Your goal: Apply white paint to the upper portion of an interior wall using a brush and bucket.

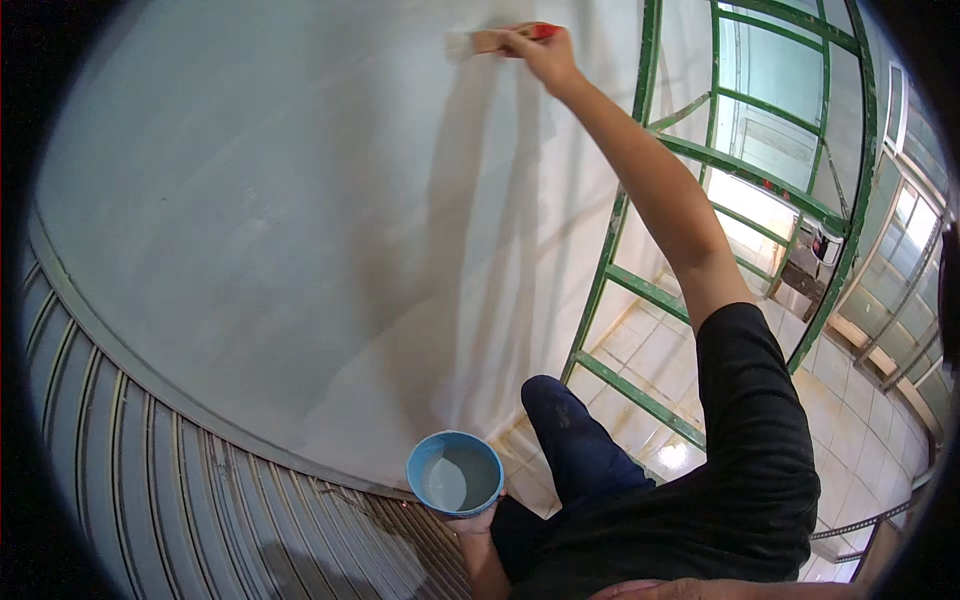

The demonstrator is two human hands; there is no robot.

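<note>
At the top of the view my right hand (551,58) grips a paintbrush (487,41) with a red handle end, its pale bristles at the grey-white wall (300,225); the bristles are blurred. That arm stretches up and away from my body. Low in the view, my left hand (476,519) holds a blue plastic bucket (415,480) from below and the side. Pale greyish liquid lies inside the bucket, which is close to the wall's lower part. Most of the left hand's fingers are hidden beneath the bucket.
A green metal ladder-like frame (652,292) stands at the right, by my arm. Ribbed metal shutter slats (150,450) run along the lower left. Light floor tiles (637,337) show below my bent knee (559,405). Glazed metal-framed panels (885,277) are at the far right.
</note>
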